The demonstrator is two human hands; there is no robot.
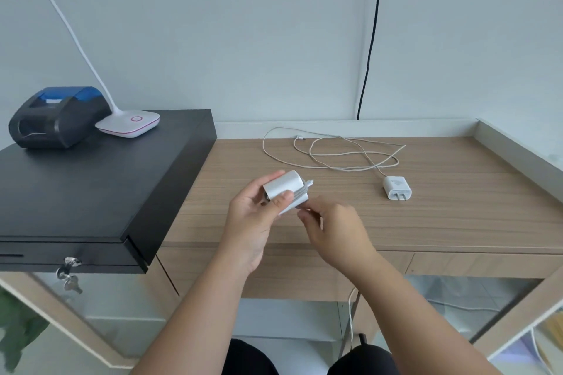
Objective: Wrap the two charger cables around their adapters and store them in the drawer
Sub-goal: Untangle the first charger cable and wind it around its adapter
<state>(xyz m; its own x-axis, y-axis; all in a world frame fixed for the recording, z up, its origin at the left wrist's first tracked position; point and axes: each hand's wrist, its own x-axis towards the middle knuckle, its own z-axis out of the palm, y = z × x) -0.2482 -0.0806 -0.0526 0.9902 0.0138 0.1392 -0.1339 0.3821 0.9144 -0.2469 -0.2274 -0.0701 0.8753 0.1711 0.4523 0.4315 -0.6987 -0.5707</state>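
Observation:
My left hand (pixel 253 219) grips a white adapter (pixel 283 186) above the wooden desk, thumb across its face. Grey-white cable (pixel 300 193) is wound in several turns around that adapter. My right hand (pixel 332 231) pinches the cable's end right beside the adapter. A second white adapter (pixel 396 187) lies on the desk to the right, prongs toward me. Its cable (pixel 332 151) sprawls in loose loops behind it. The desk's drawer front (pixel 475 263) runs below the near edge and is shut.
A black cash drawer box (pixel 91 192) with keys (pixel 68 272) in its lock fills the left side, carrying a black and blue receipt printer (pixel 54 117) and a white desk lamp (pixel 129 123). A black cord (pixel 370 39) hangs down the wall. A raised rim (pixel 518 152) borders the desk's right side.

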